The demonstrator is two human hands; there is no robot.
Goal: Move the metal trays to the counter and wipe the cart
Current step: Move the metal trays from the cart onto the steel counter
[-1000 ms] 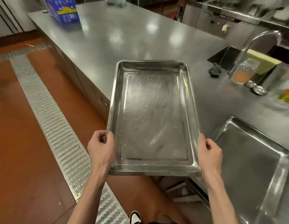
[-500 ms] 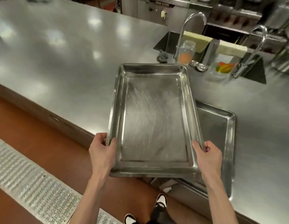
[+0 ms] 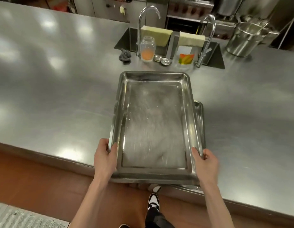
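My left hand [image 3: 105, 159] and right hand [image 3: 205, 163] grip the near corners of the top metal tray [image 3: 153, 127]. It sits over a second tray [image 3: 199, 122] at the steel counter's [image 3: 60, 96] near edge.

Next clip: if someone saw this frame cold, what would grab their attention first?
The big metal tray at centre, gripped at its near corners by the left hand and right hand, held over a second tray lying on the steel counter. Behind it, by the sink faucets, a glass jar with orange liquid stands out, with a large steel pot at far right.
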